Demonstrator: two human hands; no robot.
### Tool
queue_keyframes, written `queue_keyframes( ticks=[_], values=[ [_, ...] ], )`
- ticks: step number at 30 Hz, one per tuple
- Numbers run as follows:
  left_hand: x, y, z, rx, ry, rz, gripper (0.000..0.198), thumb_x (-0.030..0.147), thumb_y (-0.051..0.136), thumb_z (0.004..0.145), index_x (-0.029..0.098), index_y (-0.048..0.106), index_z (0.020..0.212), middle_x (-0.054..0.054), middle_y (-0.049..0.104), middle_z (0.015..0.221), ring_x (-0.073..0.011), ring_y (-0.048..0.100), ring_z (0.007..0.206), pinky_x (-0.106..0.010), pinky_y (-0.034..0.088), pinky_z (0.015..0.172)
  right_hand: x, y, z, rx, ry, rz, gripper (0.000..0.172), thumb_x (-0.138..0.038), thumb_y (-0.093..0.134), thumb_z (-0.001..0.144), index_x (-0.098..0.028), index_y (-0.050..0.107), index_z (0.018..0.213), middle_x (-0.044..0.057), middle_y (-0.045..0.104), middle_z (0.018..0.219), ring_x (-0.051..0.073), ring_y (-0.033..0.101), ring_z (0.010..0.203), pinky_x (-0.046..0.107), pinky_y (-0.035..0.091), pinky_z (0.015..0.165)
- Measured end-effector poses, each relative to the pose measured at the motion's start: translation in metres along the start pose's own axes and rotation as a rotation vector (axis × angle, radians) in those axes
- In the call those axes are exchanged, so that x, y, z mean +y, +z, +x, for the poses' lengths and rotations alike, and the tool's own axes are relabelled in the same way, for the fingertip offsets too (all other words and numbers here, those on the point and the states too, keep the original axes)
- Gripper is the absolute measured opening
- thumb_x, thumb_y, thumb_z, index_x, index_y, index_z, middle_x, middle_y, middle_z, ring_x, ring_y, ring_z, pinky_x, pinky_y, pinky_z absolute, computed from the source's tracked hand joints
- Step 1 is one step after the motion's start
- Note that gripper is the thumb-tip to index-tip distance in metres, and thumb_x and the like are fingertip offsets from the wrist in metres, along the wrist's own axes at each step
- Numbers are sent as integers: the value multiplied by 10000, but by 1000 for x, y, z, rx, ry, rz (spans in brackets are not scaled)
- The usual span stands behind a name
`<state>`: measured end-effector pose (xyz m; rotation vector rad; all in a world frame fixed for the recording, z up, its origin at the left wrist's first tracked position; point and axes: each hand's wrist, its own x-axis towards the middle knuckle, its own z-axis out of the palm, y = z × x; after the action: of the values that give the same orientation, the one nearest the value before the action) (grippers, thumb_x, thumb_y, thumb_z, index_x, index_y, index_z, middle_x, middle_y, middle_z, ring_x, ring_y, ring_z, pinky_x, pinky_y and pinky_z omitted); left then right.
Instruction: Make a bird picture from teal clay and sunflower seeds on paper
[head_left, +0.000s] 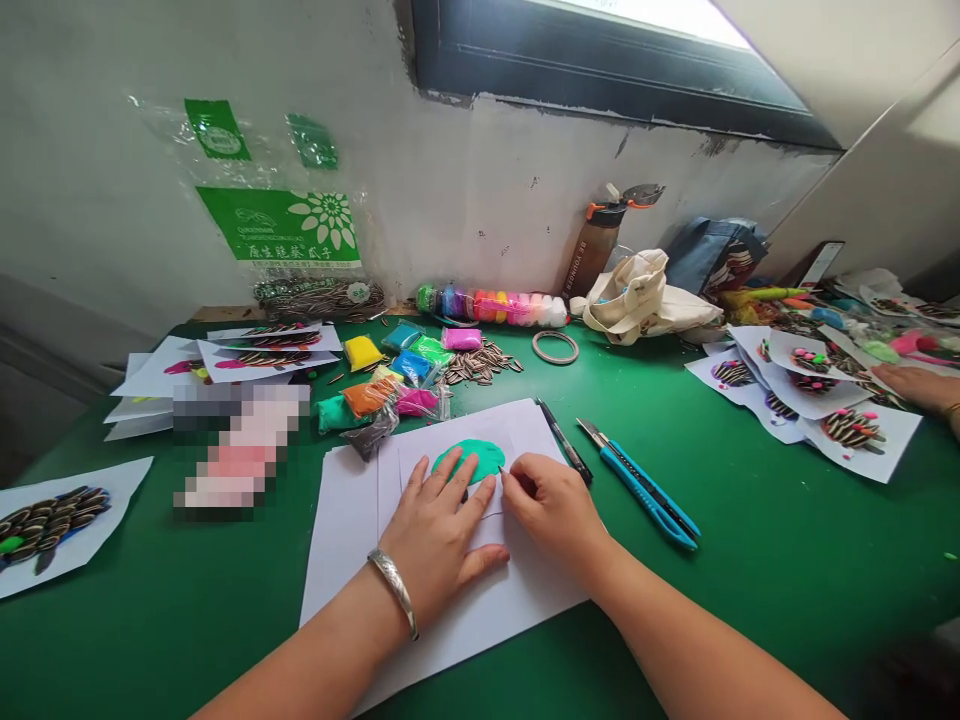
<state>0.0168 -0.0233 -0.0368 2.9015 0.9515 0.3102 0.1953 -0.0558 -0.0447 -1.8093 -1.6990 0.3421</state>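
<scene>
Hidden and cut-off parts.
A pixelated patch (240,440) blurs the left; the left hand (435,535) covers some green clay (484,455); another person's hand (926,388) is cut off right.

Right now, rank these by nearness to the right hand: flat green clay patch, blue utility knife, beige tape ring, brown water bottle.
1. Flat green clay patch, at the right hand's fingertips.
2. Blue utility knife, rightward.
3. Beige tape ring, farther back.
4. Brown water bottle, farthest back.
</scene>
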Motion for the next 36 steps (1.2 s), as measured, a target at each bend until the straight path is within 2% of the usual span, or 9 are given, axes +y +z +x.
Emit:
queue_keyframes(
  ticks=[6,10,15,21,24,28,33,36],
  values=[
    [2,-1,2,-66,-19,-1,578,474,557,836,167,495,1323,-167,464,1395,-369,358,1307,-620,294,1030,-2,-1,-1,-13,21,-7,203,-238,485,825,-194,515,629,-22,549,610,108,474,581,221,332,577],
    [2,1,1,-46,-21,-9,617,479,547,839,178,436,1367,-160,453,1403,-361,348,1312,-615,282,1036,-3,-2,0,-11,32,0,201,-246,484,825,-194,526,635,-20,554,613,108,476,577,220,335,572],
    [1,3,0,-28,-13,-2,573,471,539,844,193,472,1340,-161,459,1398,-371,343,1311,-624,282,1027,-3,-1,0,-10,33,-10,201,-245,484,824,-194,530,635,-18,556,612,109,479,575,221,340,573],
    [2,2,-2,5,-19,20,566,473,555,833,234,477,1339,-162,408,1433,-399,243,1359,-664,230,1030,-2,-1,0,-10,35,-11,194,-240,481,824,-195,525,641,-18,554,617,111,483,586,221,342,578],
    [2,2,-3,6,-7,16,552,477,546,840,229,489,1329,-163,432,1417,-395,251,1357,-665,224,1030,-2,-1,0,-8,36,-13,202,-240,481,823,-195,522,630,-18,551,607,111,479,577,222,340,572],
    [1,1,-4,19,-4,17,635,495,561,827,225,415,1383,-158,400,1442,-385,234,1367,-662,186,1049,-2,0,-1,2,30,-10,191,-238,480,826,-195,535,649,-16,558,616,112,481,580,224,341,577],
    [-3,-1,-5,-29,-33,11,621,558,548,814,231,479,1337,-159,417,1430,-402,250,1356,-679,206,1028,-1,-1,-1,-9,15,-28,205,-229,483,829,-196,507,627,-22,549,613,110,480,586,223,336,579],
    [-5,-1,-6,-1,-31,1,650,547,550,820,234,426,1375,-145,404,1442,-385,251,1360,-662,196,1046,-1,-1,-1,-4,11,-32,207,-239,478,837,-198,514,637,-19,554,617,113,484,587,224,341,581]
  ],
)
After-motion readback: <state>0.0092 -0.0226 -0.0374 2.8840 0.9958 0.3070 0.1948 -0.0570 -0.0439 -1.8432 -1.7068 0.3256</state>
